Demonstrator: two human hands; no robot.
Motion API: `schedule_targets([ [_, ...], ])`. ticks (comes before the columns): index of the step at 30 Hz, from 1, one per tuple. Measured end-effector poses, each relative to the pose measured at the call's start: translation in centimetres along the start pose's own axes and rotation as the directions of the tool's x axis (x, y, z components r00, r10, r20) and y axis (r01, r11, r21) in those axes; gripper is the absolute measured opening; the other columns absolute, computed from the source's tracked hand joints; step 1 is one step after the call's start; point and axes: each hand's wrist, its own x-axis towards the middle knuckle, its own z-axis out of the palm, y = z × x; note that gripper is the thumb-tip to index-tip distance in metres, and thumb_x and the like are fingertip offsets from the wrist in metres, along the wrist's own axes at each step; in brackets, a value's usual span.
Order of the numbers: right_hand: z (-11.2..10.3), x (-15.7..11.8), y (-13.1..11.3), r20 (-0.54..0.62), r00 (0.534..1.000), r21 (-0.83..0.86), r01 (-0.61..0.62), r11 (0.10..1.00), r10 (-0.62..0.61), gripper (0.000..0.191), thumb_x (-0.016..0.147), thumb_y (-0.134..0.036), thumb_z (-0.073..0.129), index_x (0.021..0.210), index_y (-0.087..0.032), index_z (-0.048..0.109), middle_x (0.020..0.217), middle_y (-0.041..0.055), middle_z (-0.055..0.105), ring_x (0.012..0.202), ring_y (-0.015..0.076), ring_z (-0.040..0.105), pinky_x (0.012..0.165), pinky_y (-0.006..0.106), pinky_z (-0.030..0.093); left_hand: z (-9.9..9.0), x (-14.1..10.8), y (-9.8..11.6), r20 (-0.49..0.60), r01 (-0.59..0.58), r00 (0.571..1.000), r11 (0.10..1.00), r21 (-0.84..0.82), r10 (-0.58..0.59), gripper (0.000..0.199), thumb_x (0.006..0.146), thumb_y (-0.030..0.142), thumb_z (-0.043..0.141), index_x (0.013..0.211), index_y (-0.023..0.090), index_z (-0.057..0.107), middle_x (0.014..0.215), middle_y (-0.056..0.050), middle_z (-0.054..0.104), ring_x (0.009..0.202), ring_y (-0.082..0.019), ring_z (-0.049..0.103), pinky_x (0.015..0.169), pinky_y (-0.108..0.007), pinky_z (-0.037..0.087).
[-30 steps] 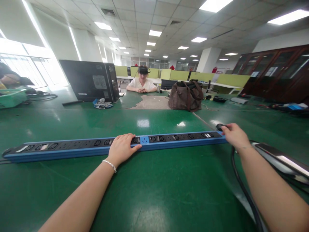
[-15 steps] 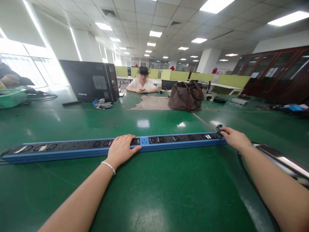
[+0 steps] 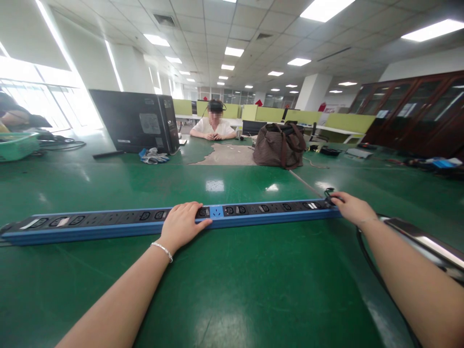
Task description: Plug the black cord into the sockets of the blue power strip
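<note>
A long blue power strip (image 3: 250, 218) with black socket panels and one blue socket lies across the green table. My left hand (image 3: 183, 220) wraps over its middle from above, thumb along the front edge and fingers on the top. At the strip's right end, my right hand (image 3: 350, 208) is closed in a pinch on a black plug (image 3: 329, 199) with a small loop of cord above it. Its fingertips partly hide the plug, and I cannot tell whether it is seated in a socket. A black cable (image 3: 369, 261) runs beneath my right forearm.
A black computer case (image 3: 137, 121) and gloves (image 3: 154, 156) stand back left, near a green basket (image 3: 18, 146). A brown bag (image 3: 279, 145) sits behind the strip. Across the table sits a person (image 3: 213, 123). A dark, shiny-edged object (image 3: 427, 241) lies at right.
</note>
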Motion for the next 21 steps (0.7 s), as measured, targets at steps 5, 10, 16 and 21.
schedule_targets([
  [5, 0.0, 0.0, -0.1, 0.07, 0.995, 0.054, -0.07, 0.996, 0.066, 0.047, 0.085, -0.046, 0.032, 0.123, -0.028, 0.053, 0.118, 0.0092, 0.06, 0.099, 0.0281, 0.057, 0.079, 0.034, 0.043, 0.0, 0.0, 0.1, 0.002, 0.001, 1.0, 1.0, -0.004, -0.001, 0.058, 0.081, 0.06, 0.041, 0.115, 0.016, 0.057, 0.115, -0.01, 0.062, 0.107, -0.025, 0.056, 0.096, -0.039, 0.037],
  [10, 0.2, 0.0, -0.1, 0.061, 0.994, 0.034, -0.098, 0.995, 0.095, 0.048, 0.084, -0.047, 0.032, 0.124, -0.028, 0.051, 0.114, 0.0105, 0.061, 0.098, 0.0277, 0.058, 0.076, 0.034, 0.044, 0.0, 0.0, 0.0, 0.005, 0.003, 1.0, 1.0, -0.002, -0.003, 0.057, 0.081, 0.06, 0.041, 0.115, 0.017, 0.057, 0.114, -0.009, 0.063, 0.106, -0.025, 0.056, 0.096, -0.039, 0.037],
  [16, 0.6, -0.2, -0.4, 0.083, 0.996, -0.037, -0.013, 0.999, 0.016, 0.047, 0.085, -0.046, 0.031, 0.121, -0.027, 0.053, 0.111, 0.0109, 0.062, 0.097, 0.0281, 0.058, 0.08, 0.036, 0.042, 0.1, 0.1, 0.0, 0.017, 0.013, 1.0, 1.0, 0.003, -0.013, 0.058, 0.081, 0.061, 0.04, 0.116, 0.017, 0.057, 0.115, -0.009, 0.062, 0.106, -0.025, 0.056, 0.096, -0.038, 0.036],
  [21, 1.1, -0.4, -0.7, 0.065, 0.996, -0.004, -0.065, 0.998, 0.065, 0.047, 0.084, -0.048, 0.031, 0.123, -0.029, 0.05, 0.113, 0.0103, 0.061, 0.098, 0.0279, 0.058, 0.079, 0.035, 0.042, 0.0, 0.1, 0.0, 0.027, 0.019, 0.999, 1.0, 0.011, -0.02, 0.059, 0.08, 0.061, 0.04, 0.116, 0.017, 0.056, 0.117, -0.009, 0.062, 0.107, -0.025, 0.055, 0.097, -0.038, 0.036],
])
